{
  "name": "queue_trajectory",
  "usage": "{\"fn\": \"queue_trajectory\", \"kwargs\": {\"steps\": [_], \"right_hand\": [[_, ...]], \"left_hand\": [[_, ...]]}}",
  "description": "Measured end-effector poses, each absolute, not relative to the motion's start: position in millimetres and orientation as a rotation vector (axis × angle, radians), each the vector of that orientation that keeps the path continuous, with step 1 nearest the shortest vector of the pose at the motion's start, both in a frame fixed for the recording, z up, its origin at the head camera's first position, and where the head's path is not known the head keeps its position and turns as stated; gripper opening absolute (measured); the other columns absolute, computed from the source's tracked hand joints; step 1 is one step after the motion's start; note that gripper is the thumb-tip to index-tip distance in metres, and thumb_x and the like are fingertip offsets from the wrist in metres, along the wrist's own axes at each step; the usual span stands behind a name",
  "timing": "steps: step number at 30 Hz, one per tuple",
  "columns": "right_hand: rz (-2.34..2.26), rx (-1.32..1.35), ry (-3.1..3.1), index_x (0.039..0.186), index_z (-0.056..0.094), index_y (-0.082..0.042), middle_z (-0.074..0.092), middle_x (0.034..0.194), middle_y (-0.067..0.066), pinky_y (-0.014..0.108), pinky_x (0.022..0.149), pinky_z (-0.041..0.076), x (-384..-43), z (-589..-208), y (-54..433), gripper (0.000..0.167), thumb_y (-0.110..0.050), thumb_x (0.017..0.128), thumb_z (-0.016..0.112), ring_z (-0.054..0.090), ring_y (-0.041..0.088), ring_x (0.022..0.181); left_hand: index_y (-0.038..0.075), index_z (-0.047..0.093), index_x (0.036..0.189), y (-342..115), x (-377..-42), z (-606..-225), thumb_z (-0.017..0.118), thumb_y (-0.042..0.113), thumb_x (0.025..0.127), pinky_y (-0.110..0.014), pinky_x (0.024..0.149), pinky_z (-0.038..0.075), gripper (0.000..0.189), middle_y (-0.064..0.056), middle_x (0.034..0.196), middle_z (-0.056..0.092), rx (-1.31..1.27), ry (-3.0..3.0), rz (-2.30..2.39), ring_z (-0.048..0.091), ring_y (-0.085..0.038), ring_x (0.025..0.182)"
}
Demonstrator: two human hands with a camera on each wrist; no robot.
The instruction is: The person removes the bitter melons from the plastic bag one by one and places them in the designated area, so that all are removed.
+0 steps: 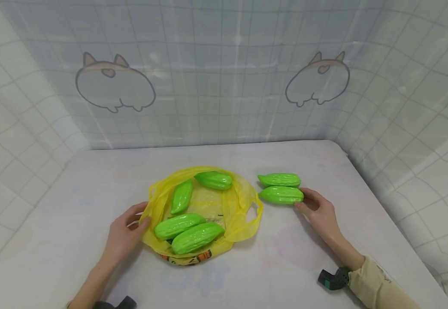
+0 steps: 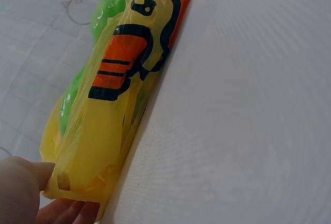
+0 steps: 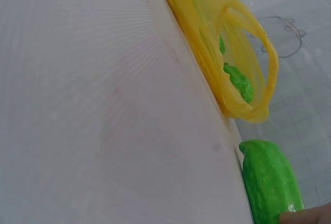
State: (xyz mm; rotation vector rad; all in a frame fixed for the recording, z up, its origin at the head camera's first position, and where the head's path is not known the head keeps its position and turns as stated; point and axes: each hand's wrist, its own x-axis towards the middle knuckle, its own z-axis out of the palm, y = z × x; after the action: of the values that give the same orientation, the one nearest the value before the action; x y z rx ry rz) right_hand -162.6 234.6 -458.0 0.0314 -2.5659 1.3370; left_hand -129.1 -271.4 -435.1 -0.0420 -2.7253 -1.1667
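A yellow plastic bag [image 1: 243, 229] lies spread with its mouth up on the table, several glossy green bitter melons [image 1: 198, 238] inside it. At its left edge my left hand [image 1: 125, 231] pinches the plastic between thumb and fingers. The left wrist view shows the thumb [image 2: 41, 175] on the bag's outer edge. Two more bitter melons lie side by side to the right of the bag. My right hand [image 1: 318, 212] holds the right end of the nearer bitter melon [image 1: 281, 195], thumb on the near side and fingers behind. Beyond it, touching, lies the farther bitter melon [image 1: 280, 180].
The white table [image 1: 270, 270] runs back to a tiled-pattern curtain [image 1: 216, 94] with cartoon outlines. Similar sheeting rises along the left and right sides. A bag handle loop [image 1: 255, 214] sticks out toward the two loose bitter melons.
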Motion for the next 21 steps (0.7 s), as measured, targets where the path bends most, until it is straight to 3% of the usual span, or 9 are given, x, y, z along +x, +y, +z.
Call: {"fn": "queue_trajectory", "kwargs": {"steps": [4,7,9,11,14,21], "right_hand": [[1.343,0.031,-2.567,0.139,0.054,-0.004,0.062,0.132,0.018,0.054,0.107,0.043,-162.3,-457.2,235.2,0.051,-0.024,0.095,0.068,0.059,0.036,0.122],[1.355,0.026,-2.564,0.139,0.054,-0.004,0.062,0.132,0.018,0.053,0.107,0.042,-162.1,-456.9,235.3,0.051,-0.025,0.095,0.068,0.059,0.035,0.122],[1.361,0.023,-2.560,0.139,0.055,-0.005,0.063,0.132,0.018,0.052,0.106,0.042,-161.8,-456.9,235.2,0.051,-0.026,0.095,0.068,0.059,0.035,0.122],[1.364,0.023,-2.557,0.139,0.055,-0.005,0.063,0.132,0.017,0.052,0.106,0.042,-161.4,-457.0,235.2,0.051,-0.026,0.095,0.069,0.059,0.034,0.123],[1.361,0.028,-2.553,0.139,0.055,-0.006,0.062,0.133,0.017,0.052,0.107,0.042,-160.9,-457.2,235.4,0.051,-0.027,0.095,0.069,0.058,0.034,0.124],[1.380,0.030,-2.526,0.138,0.056,-0.007,0.061,0.135,0.014,0.053,0.110,0.040,-161.4,-458.4,235.1,0.050,-0.026,0.094,0.070,0.057,0.033,0.126]], "left_hand": [[0.011,0.056,0.140,-270.7,-128.6,-434.5,0.060,0.023,0.100,-0.022,0.089,0.056,0.042,-0.016,0.138,0.060,-0.030,-2.742,-1.144,0.063,-0.035,0.113],[0.010,0.056,0.140,-269.8,-128.9,-434.0,0.060,0.022,0.100,-0.043,0.092,0.057,0.042,-0.016,0.138,0.060,-0.021,-2.742,-1.135,0.064,-0.035,0.112],[0.011,0.057,0.140,-269.4,-129.1,-433.9,0.060,0.021,0.100,-0.038,0.091,0.058,0.041,-0.016,0.137,0.060,-0.021,-2.736,-1.134,0.064,-0.034,0.112],[0.011,0.057,0.139,-269.2,-129.3,-433.9,0.061,0.021,0.100,-0.023,0.088,0.056,0.041,-0.016,0.136,0.061,-0.022,-2.729,-1.134,0.064,-0.035,0.111],[0.011,0.058,0.139,-269.3,-129.0,-433.7,0.061,0.021,0.099,-0.005,0.082,0.044,0.041,-0.016,0.136,0.061,-0.028,-2.724,-1.145,0.064,-0.035,0.111],[0.011,0.057,0.140,-270.5,-128.2,-434.2,0.061,0.023,0.100,-0.002,0.080,0.041,0.042,-0.016,0.137,0.060,-0.042,-2.728,-1.159,0.064,-0.035,0.112]]}}
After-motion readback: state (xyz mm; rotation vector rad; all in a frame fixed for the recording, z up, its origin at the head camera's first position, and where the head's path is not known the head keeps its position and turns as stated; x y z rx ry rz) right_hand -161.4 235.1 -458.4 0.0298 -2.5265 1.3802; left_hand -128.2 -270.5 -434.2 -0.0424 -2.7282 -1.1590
